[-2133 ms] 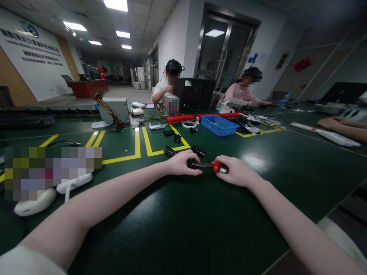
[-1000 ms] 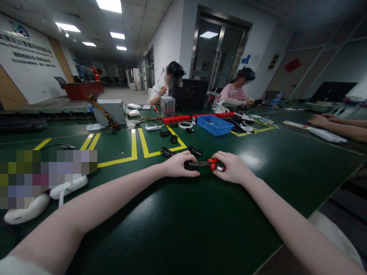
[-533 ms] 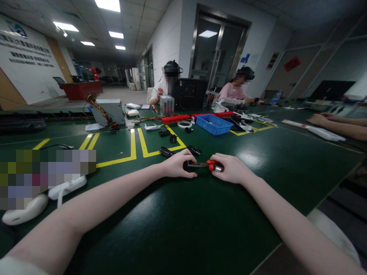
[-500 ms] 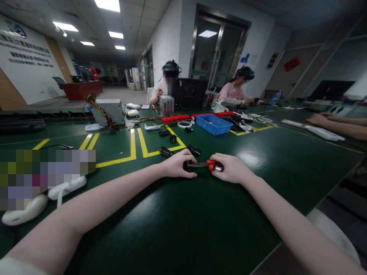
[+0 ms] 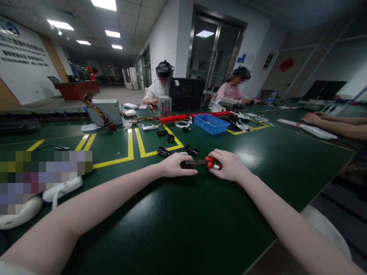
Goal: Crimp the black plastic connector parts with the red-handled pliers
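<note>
My right hand [image 5: 226, 165] is closed round the red-orange handles of long-nose pliers [image 5: 208, 163]. The pliers' jaws point left, into the curve of my left hand [image 5: 178, 165]. Between my left thumb and fingers sits a small black part [image 5: 183, 164], mostly hidden by the fingers; its kind is not clear. The jaw tips reach that part. Just beyond my left hand lie a black ribbed piece [image 5: 164, 151] and another black piece [image 5: 191, 149], with smaller black parts [image 5: 171, 138] farther back.
A blue bin [image 5: 211, 124] stands behind my hands, near red strips [image 5: 174, 118] and a white ring [image 5: 182, 124]. A metal box with wires [image 5: 104, 112] is at back left. Two people in headsets sit across the table [image 5: 258, 179]; another person's forearms [image 5: 329, 121] rest at right.
The view has shifted slightly. My left thumb lies straighter now, and the pliers' handles have turned a little in my right hand. Across the table, one person's raised hand has come down.
</note>
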A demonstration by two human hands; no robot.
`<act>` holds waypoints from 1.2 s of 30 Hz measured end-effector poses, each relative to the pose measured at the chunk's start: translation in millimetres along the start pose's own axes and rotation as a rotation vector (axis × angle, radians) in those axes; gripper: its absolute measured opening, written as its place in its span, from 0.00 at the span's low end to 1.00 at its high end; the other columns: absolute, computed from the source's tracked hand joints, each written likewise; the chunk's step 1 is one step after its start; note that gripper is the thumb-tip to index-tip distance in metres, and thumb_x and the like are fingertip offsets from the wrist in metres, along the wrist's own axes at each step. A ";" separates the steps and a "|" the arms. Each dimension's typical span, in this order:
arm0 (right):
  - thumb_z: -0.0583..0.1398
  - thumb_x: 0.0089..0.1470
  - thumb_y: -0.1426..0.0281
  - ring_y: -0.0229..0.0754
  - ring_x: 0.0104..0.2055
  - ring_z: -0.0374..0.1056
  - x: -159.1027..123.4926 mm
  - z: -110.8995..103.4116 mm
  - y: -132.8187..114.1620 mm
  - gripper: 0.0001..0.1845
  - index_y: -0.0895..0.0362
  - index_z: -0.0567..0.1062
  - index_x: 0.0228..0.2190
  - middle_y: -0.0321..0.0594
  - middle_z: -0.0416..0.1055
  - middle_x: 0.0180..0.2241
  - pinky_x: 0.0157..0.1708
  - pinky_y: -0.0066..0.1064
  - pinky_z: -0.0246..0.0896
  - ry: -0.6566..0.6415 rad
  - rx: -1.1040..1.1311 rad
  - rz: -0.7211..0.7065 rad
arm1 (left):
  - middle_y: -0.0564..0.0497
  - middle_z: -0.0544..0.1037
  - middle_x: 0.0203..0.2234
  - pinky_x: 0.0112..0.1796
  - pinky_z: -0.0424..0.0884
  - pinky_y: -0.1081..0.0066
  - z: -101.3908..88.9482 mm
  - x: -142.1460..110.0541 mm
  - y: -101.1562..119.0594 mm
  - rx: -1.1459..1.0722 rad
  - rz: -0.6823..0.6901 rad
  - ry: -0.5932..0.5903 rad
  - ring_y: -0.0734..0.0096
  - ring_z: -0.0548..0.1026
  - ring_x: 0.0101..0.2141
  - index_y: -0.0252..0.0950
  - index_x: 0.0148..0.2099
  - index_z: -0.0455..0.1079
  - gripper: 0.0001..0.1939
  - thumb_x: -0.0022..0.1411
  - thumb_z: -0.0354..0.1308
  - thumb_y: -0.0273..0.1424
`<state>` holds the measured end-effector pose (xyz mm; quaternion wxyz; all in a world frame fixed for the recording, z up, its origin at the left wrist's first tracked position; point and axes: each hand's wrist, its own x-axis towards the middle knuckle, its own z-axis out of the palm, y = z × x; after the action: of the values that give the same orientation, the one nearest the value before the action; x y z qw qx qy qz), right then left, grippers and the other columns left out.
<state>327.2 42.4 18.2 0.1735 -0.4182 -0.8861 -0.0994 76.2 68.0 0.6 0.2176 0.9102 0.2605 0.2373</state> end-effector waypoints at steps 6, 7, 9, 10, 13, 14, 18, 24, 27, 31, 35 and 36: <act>0.58 0.48 0.66 0.44 0.35 0.66 -0.6 2.7 2.7 0.12 0.55 0.69 0.36 0.42 0.70 0.34 0.33 0.33 0.58 0.012 -0.001 -0.015 | 0.47 0.72 0.37 0.40 0.67 0.68 -0.6 -0.7 2.4 0.012 -0.004 -0.024 0.64 0.73 0.37 0.36 0.41 0.73 0.20 0.59 0.58 0.48; 0.58 0.48 0.66 0.44 0.35 0.66 -0.7 3.6 3.3 0.12 0.56 0.69 0.37 0.42 0.70 0.35 0.34 0.33 0.59 0.018 -0.001 -0.018 | 0.47 0.72 0.37 0.40 0.68 0.68 -0.5 -0.8 2.8 0.017 -0.009 -0.030 0.64 0.73 0.37 0.36 0.42 0.73 0.20 0.59 0.58 0.48; 0.58 0.48 0.65 0.45 0.36 0.66 -0.9 5.5 4.4 0.13 0.56 0.69 0.38 0.43 0.70 0.36 0.36 0.34 0.60 0.026 0.001 -0.021 | 0.47 0.72 0.38 0.40 0.68 0.68 -0.2 -0.9 3.1 0.020 -0.018 -0.038 0.64 0.73 0.37 0.36 0.42 0.73 0.20 0.59 0.58 0.48; 0.59 0.48 0.66 0.45 0.36 0.66 -0.9 6.4 4.9 0.14 0.56 0.69 0.38 0.43 0.70 0.36 0.36 0.35 0.60 0.028 0.003 -0.022 | 0.48 0.72 0.38 0.40 0.68 0.68 -0.1 -0.9 3.1 0.020 -0.020 -0.039 0.64 0.73 0.37 0.36 0.42 0.73 0.20 0.59 0.58 0.48; 0.59 0.47 0.66 0.45 0.37 0.67 -1.0 8.4 5.7 0.14 0.56 0.69 0.38 0.44 0.70 0.37 0.37 0.35 0.60 0.033 0.011 -0.022 | 0.48 0.72 0.38 0.40 0.68 0.68 -0.2 -0.8 2.9 0.017 -0.017 -0.038 0.65 0.73 0.37 0.36 0.43 0.73 0.20 0.59 0.58 0.48; 0.59 0.47 0.66 0.45 0.37 0.67 -1.0 8.8 5.8 0.14 0.56 0.69 0.38 0.44 0.70 0.37 0.38 0.36 0.60 0.038 0.014 -0.023 | 0.48 0.71 0.38 0.40 0.68 0.68 -0.2 -0.7 2.7 0.016 -0.016 -0.036 0.65 0.72 0.37 0.36 0.43 0.73 0.20 0.59 0.58 0.48; 0.60 0.47 0.66 0.46 0.38 0.67 -0.8 10.2 5.5 0.15 0.57 0.70 0.39 0.44 0.70 0.38 0.38 0.36 0.61 0.076 0.017 -0.025 | 0.48 0.71 0.37 0.40 0.67 0.68 0.1 -0.5 1.5 0.013 -0.016 -0.037 0.65 0.72 0.37 0.36 0.42 0.73 0.20 0.60 0.57 0.48; 0.60 0.47 0.66 0.46 0.37 0.68 -0.2 11.2 5.4 0.15 0.57 0.70 0.38 0.44 0.71 0.37 0.37 0.36 0.61 0.102 0.022 -0.036 | 0.48 0.71 0.38 0.40 0.68 0.68 0.3 -0.4 -0.1 0.001 -0.003 -0.034 0.64 0.72 0.37 0.36 0.43 0.73 0.20 0.60 0.57 0.48; 0.60 0.47 0.66 0.46 0.36 0.68 -0.2 11.7 6.2 0.15 0.57 0.70 0.38 0.44 0.71 0.37 0.37 0.36 0.60 0.105 0.012 -0.038 | 0.48 0.71 0.38 0.41 0.68 0.68 -0.1 -0.5 0.4 -0.001 -0.004 -0.035 0.64 0.73 0.37 0.36 0.43 0.73 0.20 0.61 0.57 0.48; 0.60 0.46 0.66 0.46 0.37 0.68 -0.1 12.6 7.3 0.16 0.57 0.70 0.39 0.43 0.72 0.37 0.39 0.37 0.60 0.123 0.005 -0.035 | 0.48 0.71 0.38 0.41 0.68 0.68 0.0 -0.5 0.8 -0.012 -0.007 -0.026 0.64 0.73 0.38 0.36 0.43 0.73 0.20 0.61 0.57 0.48; 0.61 0.46 0.66 0.47 0.39 0.68 0.3 12.4 8.7 0.16 0.57 0.70 0.38 0.43 0.72 0.37 0.42 0.38 0.59 0.140 0.008 -0.043 | 0.47 0.72 0.38 0.41 0.68 0.68 0.6 -0.5 -0.1 -0.025 -0.009 -0.014 0.64 0.73 0.38 0.37 0.44 0.73 0.20 0.61 0.57 0.48; 0.61 0.45 0.66 0.47 0.40 0.68 0.3 12.1 9.2 0.16 0.56 0.70 0.38 0.43 0.72 0.37 0.43 0.38 0.59 0.149 0.010 -0.044 | 0.47 0.72 0.39 0.41 0.68 0.68 0.8 -0.5 -0.4 -0.027 -0.010 -0.016 0.64 0.73 0.38 0.37 0.44 0.73 0.20 0.61 0.57 0.48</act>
<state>331.5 52.4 7.4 0.2388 -0.3891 -0.8802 -0.1295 76.1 67.8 -0.3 0.2328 0.9078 0.2600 0.2326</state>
